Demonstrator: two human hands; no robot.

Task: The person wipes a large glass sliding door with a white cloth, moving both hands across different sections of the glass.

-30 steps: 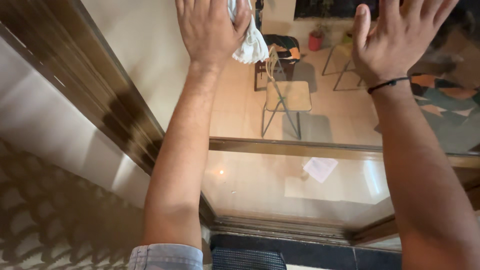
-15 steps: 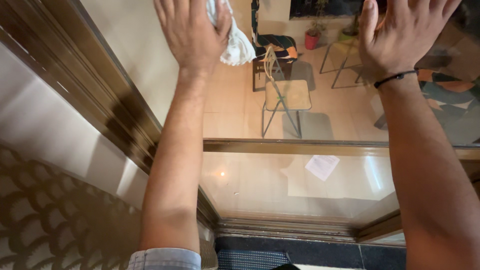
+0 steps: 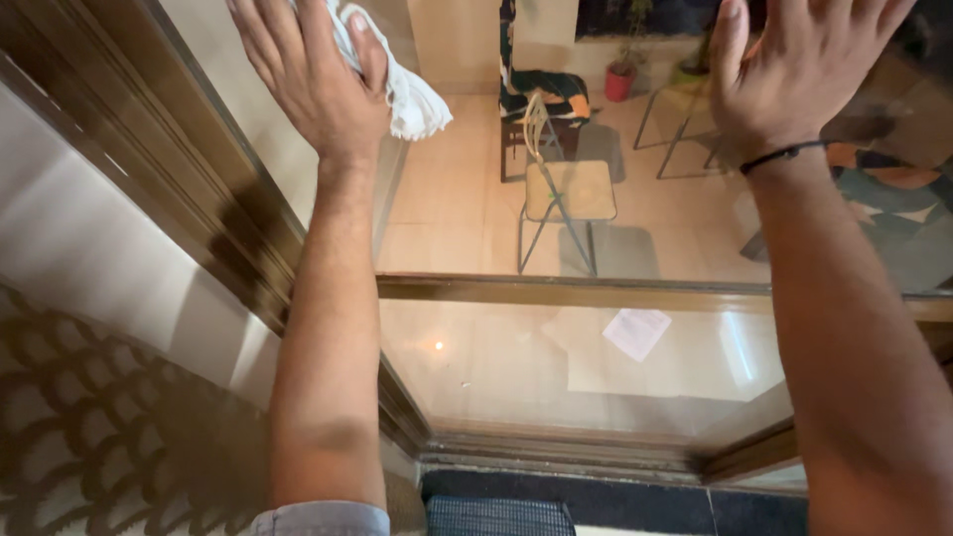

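Observation:
My left hand (image 3: 310, 74) presses a white cloth (image 3: 402, 84) flat against a glass door pane (image 3: 476, 228) near its upper left, close to the brown wooden frame (image 3: 189, 189). The cloth's loose end hangs out from under my fingers to the right. My right hand (image 3: 784, 65), with a black cord around the wrist, lies flat on the glass at the upper right, fingers spread and holding nothing. A wooden crossbar (image 3: 596, 291) splits the pane below both hands.
Through the glass I see a folding chair (image 3: 566, 203), a dark chair with patterned fabric (image 3: 541, 94), a red plant pot (image 3: 623, 81) and a metal stool (image 3: 685, 109) on a tiled floor. A paper sheet (image 3: 637, 333) lies behind the lower pane. A dark mat (image 3: 496, 516) lies at the threshold.
My left hand has slid the cloth leftward across the glass toward the wooden frame. My right hand has stayed nearly in place on the glass.

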